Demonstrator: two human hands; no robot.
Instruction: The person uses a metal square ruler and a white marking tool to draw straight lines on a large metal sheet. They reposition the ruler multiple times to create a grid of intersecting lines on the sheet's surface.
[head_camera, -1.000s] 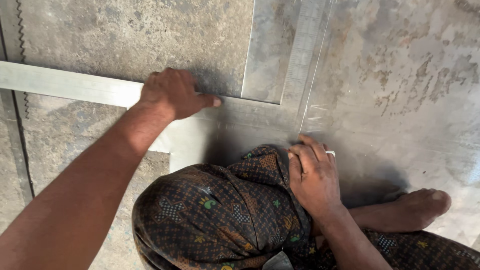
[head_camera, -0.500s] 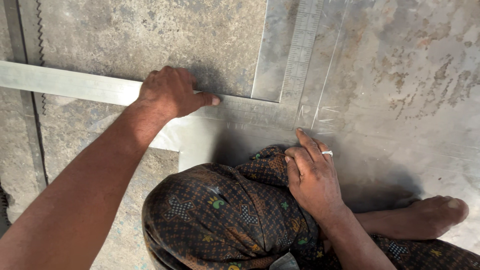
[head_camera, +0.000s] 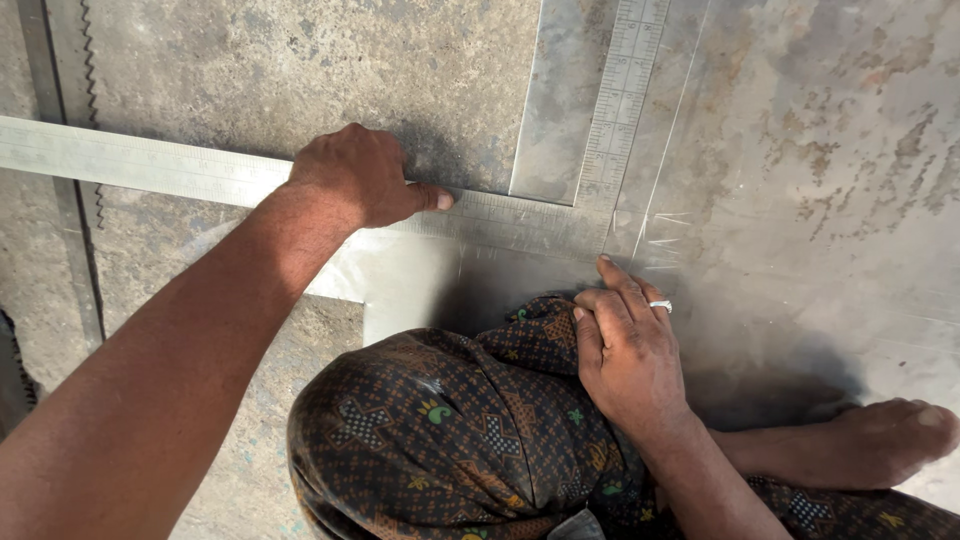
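There is just one camera, worn on the person's head. It looks straight down, from close up. The left hand (head_camera: 360, 180) sits in the upper middle of the frame, the right hand (head_camera: 625, 345) lower right, and the floor (head_camera: 270, 60) fills the top.
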